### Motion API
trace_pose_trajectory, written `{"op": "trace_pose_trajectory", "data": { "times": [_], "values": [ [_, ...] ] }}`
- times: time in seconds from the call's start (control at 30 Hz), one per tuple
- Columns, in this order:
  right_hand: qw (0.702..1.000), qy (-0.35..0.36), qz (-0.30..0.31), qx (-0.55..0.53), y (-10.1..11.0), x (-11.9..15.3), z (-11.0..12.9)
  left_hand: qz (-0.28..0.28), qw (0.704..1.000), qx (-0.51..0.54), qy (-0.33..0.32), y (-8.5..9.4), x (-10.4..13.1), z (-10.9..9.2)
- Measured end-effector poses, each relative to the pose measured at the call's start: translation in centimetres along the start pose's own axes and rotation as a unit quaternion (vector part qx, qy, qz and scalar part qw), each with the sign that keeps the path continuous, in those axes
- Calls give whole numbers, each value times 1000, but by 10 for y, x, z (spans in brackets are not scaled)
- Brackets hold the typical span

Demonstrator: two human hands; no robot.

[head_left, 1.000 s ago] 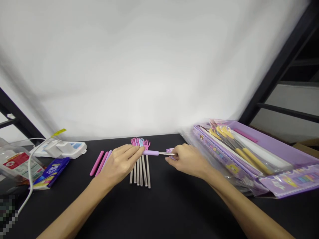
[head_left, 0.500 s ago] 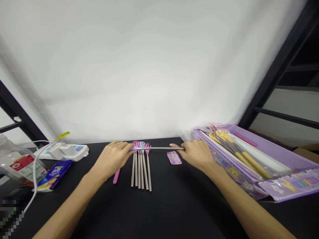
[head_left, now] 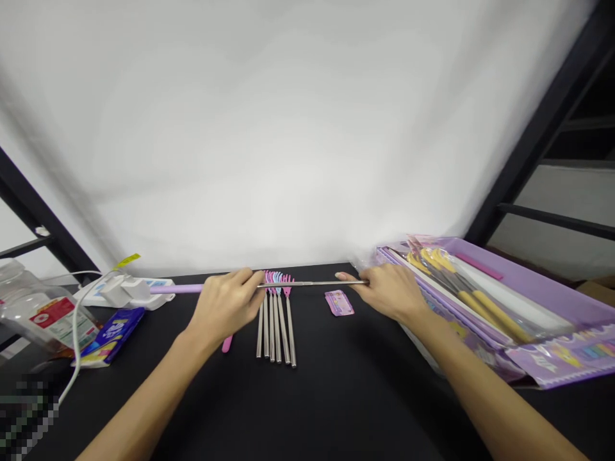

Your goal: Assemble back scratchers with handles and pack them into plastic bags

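My left hand [head_left: 228, 298] is closed around a telescopic back scratcher, whose purple handle [head_left: 177, 289] sticks out to the left. Its thin metal rod [head_left: 307, 283] runs level across to my right hand [head_left: 391, 291], closed on the other end. That end is hidden in my right fingers; my right thumb points along the rod. Behind and below the rod, several back scratchers [head_left: 278, 326] lie side by side on the black table, pink and blue claws away from me, metal shafts towards me. A pink rounded piece [head_left: 227, 344] is partly hidden under my left hand.
A small pink card [head_left: 339, 303] lies near my right hand. To the right is a purple box [head_left: 533, 282] with yellow-handled items in clear wrapping. At left are a power strip [head_left: 148, 291] with a white cable, a blue packet [head_left: 113, 336] and a clear jar [head_left: 43, 314].
The purple handle, earlier showing at the right of my left hand, now projects from its left side. Both hands still grip the back scratcher. The view has shifted slightly.
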State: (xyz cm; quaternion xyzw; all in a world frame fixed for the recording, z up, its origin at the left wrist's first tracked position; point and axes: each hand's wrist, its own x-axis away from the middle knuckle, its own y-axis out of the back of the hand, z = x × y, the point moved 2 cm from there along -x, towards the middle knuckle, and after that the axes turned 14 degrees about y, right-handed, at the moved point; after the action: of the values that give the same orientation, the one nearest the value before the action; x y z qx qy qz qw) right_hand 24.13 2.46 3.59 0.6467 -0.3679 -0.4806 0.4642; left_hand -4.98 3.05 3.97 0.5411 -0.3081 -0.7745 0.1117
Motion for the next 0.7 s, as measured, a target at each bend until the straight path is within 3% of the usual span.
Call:
{"op": "trace_pose_trajectory", "data": {
  "times": [0.13, 0.23, 0.3, 0.43, 0.53, 0.6, 0.7],
  "values": [
    [1000, 8, -16, -6, -2, 1, 19, -3, 999, 37, -37, 2, 5, -34],
    [1000, 19, -13, -14, -6, 1, 21, 21, 995, 64, -69, 0, 7, -41],
    [1000, 5, -14, -13, -7, 1, 10, 39, 994, 64, -80, -1, 6, -27],
    [999, -36, -23, -6, -2, 5, -20, 76, 995, 45, -50, -4, 4, 21],
    [999, -36, -7, -4, 0, 6, -23, 71, 991, 92, -63, -4, 4, 33],
    [999, -26, 11, -13, -1, 5, -10, 41, 987, 129, -85, -2, 6, 20],
    [997, 41, 34, -47, -6, 3, 27, 0, 980, 152, -128, 0, 8, -19]
  ]
}}
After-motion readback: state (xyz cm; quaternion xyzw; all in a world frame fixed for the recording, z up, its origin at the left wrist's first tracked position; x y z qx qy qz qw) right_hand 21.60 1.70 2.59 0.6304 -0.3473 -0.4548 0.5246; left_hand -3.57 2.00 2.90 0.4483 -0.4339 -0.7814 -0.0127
